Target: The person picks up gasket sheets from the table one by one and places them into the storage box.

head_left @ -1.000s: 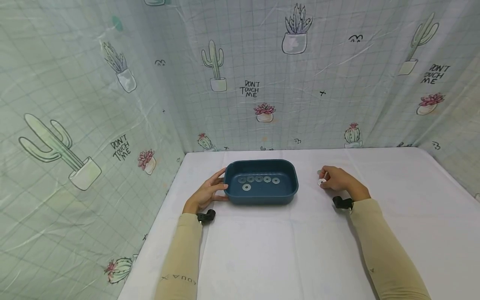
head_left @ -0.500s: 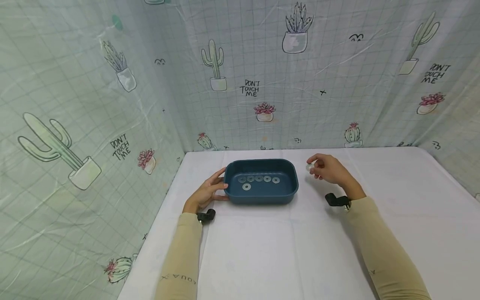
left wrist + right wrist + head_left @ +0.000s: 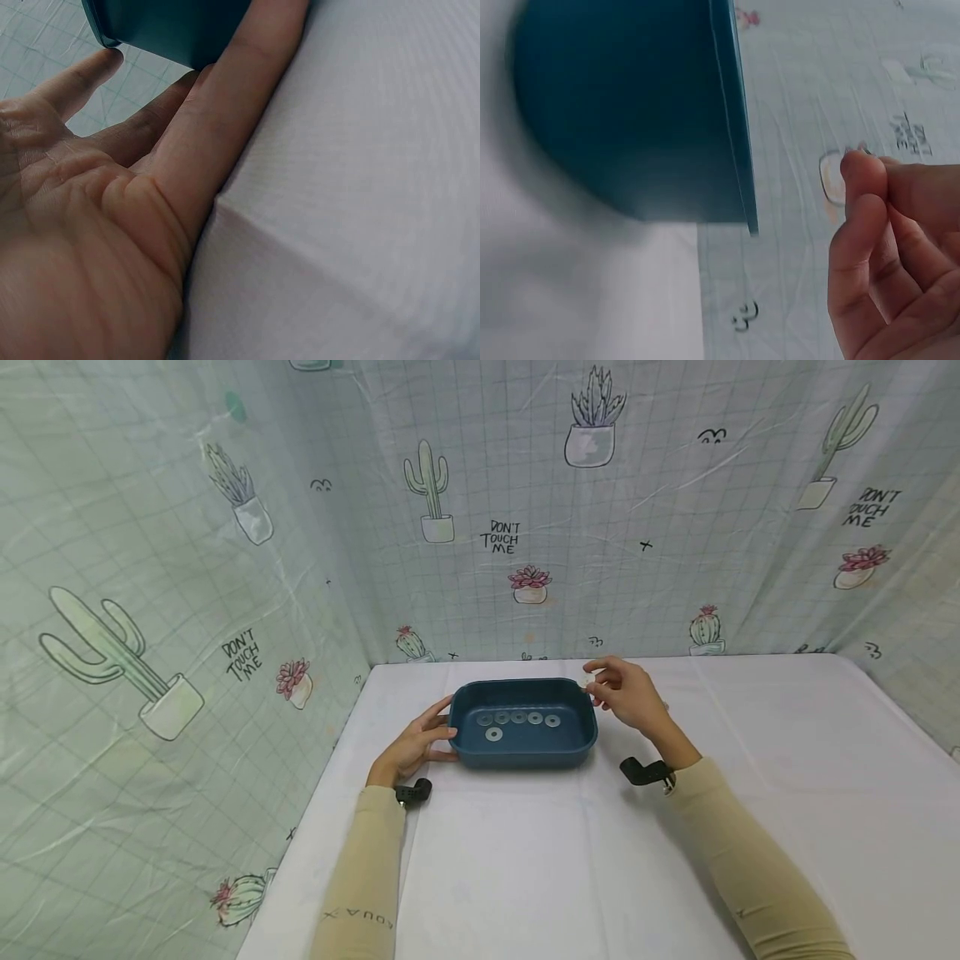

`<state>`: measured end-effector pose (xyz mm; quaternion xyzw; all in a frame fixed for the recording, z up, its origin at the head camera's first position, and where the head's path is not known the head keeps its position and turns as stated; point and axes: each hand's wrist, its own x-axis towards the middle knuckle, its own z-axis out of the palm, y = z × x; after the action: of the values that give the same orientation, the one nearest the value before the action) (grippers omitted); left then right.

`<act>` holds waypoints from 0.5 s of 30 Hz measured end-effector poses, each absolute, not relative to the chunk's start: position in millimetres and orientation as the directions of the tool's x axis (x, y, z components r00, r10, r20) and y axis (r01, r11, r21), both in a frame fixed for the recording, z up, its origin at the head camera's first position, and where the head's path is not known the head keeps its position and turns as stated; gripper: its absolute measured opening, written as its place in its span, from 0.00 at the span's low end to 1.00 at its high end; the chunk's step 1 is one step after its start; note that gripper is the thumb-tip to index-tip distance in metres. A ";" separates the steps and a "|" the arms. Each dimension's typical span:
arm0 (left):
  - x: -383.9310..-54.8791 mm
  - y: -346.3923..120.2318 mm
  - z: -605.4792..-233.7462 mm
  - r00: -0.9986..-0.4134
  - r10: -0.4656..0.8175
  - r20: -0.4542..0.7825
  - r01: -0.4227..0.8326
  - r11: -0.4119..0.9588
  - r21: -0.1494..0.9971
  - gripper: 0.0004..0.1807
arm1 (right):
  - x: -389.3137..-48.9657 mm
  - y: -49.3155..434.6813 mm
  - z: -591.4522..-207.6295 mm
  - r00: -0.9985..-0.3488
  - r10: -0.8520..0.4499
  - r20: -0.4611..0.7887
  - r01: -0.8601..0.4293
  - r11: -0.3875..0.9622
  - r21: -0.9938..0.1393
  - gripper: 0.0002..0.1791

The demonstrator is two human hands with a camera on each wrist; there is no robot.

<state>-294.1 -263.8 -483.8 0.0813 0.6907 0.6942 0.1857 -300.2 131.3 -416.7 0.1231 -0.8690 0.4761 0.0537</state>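
A blue, round-cornered rectangular tub (image 3: 525,760) sits on the white table. Inside it, several flat metal washers lie in a row, and a single washer (image 3: 493,735) is nearer the front. My left hand (image 3: 412,747) is at the tub's left end, its fingers spread and mostly straight; in the left wrist view, fingertips (image 3: 112,58) meet the blue wall. My right hand (image 3: 628,693) is raised at the tub's back right corner. Between thumb and fingers it pinches a pale washer (image 3: 588,679), mostly hidden by the fingertips in the right wrist view.
Just behind the right wrist a small pale thing (image 3: 666,704) peeks out on the table. A cactus-printed curtain (image 3: 480,602) hangs along the table's back and left edges. Black wrist cameras (image 3: 643,771) sit on both wrists.
My right hand has lifted a washer from the table right of the tub and carried it left to the tub's back right corner. The left hand and tub stay put.
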 end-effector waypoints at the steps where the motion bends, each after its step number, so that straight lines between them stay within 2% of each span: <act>1: -293.9 -263.6 -483.9 -0.918 0.370 -0.144 -0.146 0.024 0.989 0.40 | -298.9 127.7 -416.5 -0.965 -0.161 0.207 -0.261 0.504 -0.824 0.18; 9: -294.5 -263.5 -484.1 -0.917 0.374 -0.138 -0.137 0.030 0.990 0.40 | -287.7 98.8 -418.1 -0.957 -0.217 0.190 -0.261 0.373 -0.890 0.17; 15: -295.2 -263.8 -485.2 -0.918 0.371 -0.143 -0.141 0.032 0.989 0.40 | -281.9 79.4 -424.7 -0.950 -0.254 0.182 -0.275 0.398 -0.875 0.16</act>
<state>-295.2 -263.8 -485.2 0.0825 0.6941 0.6907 0.1853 -281.9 79.4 -424.7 0.1580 -0.8361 0.5252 0.0097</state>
